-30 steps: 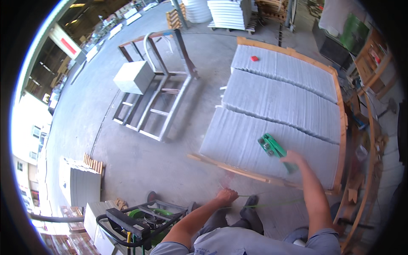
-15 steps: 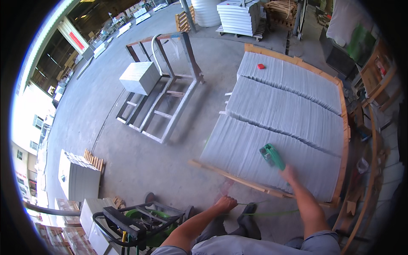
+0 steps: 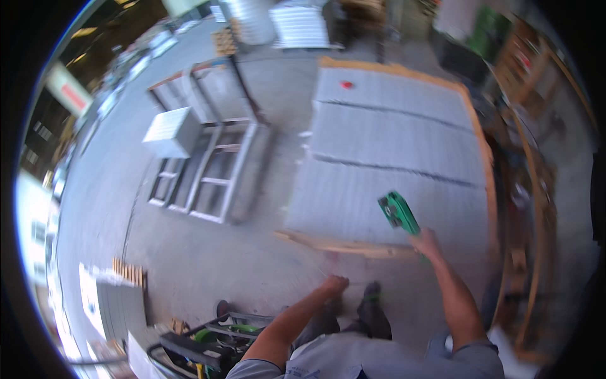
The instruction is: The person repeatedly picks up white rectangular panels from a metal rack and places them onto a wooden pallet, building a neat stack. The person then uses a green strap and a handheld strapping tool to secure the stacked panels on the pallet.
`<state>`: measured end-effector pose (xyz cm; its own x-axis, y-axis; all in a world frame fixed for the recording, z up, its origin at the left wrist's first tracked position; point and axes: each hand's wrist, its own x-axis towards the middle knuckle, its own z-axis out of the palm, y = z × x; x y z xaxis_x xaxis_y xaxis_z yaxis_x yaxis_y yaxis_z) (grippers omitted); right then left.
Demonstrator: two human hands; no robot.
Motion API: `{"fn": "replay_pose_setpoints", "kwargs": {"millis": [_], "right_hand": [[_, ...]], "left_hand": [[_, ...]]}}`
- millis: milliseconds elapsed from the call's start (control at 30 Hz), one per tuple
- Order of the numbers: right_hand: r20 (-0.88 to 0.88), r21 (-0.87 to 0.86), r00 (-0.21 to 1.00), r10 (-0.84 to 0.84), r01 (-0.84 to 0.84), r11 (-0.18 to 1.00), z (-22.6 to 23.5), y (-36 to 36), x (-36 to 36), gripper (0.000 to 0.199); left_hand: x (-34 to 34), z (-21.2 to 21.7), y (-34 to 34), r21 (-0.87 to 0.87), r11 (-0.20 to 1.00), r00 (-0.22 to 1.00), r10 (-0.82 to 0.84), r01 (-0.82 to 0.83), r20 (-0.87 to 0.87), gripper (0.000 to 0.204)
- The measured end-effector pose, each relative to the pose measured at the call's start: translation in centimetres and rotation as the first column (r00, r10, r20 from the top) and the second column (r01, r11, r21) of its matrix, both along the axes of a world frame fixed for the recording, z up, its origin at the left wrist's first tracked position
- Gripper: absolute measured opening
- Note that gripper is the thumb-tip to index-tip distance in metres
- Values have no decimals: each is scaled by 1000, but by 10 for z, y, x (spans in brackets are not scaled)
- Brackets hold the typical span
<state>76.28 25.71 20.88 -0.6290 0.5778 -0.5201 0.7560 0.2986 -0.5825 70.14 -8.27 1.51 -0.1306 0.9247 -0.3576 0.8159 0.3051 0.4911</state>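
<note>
My right hand [image 3: 427, 244] is closed round the handle of a green strapping tool [image 3: 398, 212]. The tool is held out over the nearest row of thin light-grey panels [image 3: 353, 208], which are packed on edge in three rows. To its left, my left hand [image 3: 334, 285] is a closed fist low in front of my body, above the concrete floor. Blur hides whatever is in that fist. A bit of green strap [image 3: 374, 294] shows by my shoe; the rest of the strap is smeared. On the far row lies a small red object [image 3: 346, 84].
Wooden boards [image 3: 353, 246] edge the panel stack. Left of it stands a metal frame rack [image 3: 208, 183] bearing a white block [image 3: 172, 134]. A black wheeled cart [image 3: 202, 347] with green parts is at lower left, near stacked slabs [image 3: 113, 303]. Wooden racking [image 3: 527, 234] lines the right.
My view has swung, so the stack and rack now sit further left and the picture is blurred. The strapping tool stays in my right hand. The green strap shows less clearly.
</note>
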Motion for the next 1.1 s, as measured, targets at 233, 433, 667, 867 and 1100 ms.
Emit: {"fn": "replay_pose_setpoints", "kwargs": {"millis": [233,433,667,867,1100], "right_hand": [[-171,-553,608,-776,592,586,-10,-126,177,20],[101,-648,285,-953,746,154,-56,-212,268,21],[279,-668,309,-909,742,47,-130,-247,315,19],[326,-752,389,-862,659,12,-165,-234,307,15],[328,-799,327,-886,596,-76,-197,-215,273,14]], "left_hand": [[-2,4,-6,40,999,997,-35,32,75,17],[-4,22,15,7,994,992,-113,113,58,17],[9,11,35,-86,990,986,-125,115,-112,11],[39,10,68,-169,985,977,-75,41,-199,15],[60,-17,102,-123,991,996,-60,52,-60,24]]}}
